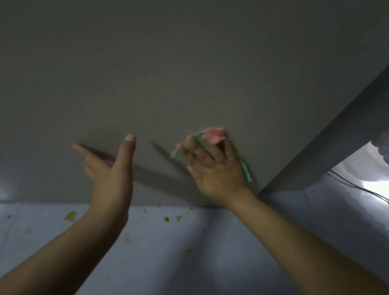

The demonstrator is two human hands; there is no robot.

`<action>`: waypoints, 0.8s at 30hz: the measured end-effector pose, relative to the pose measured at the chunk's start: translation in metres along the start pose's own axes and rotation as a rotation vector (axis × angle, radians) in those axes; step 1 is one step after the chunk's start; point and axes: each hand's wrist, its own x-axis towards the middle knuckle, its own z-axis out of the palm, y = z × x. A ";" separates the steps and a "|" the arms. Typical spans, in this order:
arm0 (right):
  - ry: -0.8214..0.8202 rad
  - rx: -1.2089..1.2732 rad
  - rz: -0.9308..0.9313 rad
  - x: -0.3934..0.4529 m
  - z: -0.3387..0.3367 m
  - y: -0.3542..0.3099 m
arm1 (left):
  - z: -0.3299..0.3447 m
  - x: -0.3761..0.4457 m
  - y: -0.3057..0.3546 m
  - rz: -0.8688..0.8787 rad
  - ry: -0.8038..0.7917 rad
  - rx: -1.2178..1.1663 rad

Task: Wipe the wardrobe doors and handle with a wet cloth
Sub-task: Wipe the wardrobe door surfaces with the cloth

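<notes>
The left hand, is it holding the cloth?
No, the left hand is open and empty beside the wardrobe door; the right hand presses the cloth against it.

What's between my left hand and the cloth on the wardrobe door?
In the head view, only bare grey door separates the left hand from the cloth under the right hand.
</notes>
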 end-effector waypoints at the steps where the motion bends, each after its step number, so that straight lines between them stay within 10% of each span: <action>1: -0.001 -0.035 -0.115 -0.004 0.009 -0.004 | -0.001 -0.001 -0.004 0.012 0.004 0.013; 8: -0.537 0.000 -0.623 -0.030 0.044 -0.057 | 0.005 -0.011 -0.009 0.021 0.111 0.142; 14: -0.539 0.232 -0.704 -0.043 0.065 -0.066 | 0.017 -0.011 -0.009 0.015 0.148 0.122; 17: -0.639 0.517 -0.493 -0.059 0.058 -0.045 | 0.017 -0.009 -0.012 0.010 0.160 0.132; 21: -0.839 1.363 0.269 -0.084 0.037 -0.008 | 0.014 -0.011 -0.009 0.010 0.148 0.131; 24: -1.055 1.110 0.176 -0.087 0.023 0.016 | 0.012 -0.012 -0.009 0.015 0.144 0.144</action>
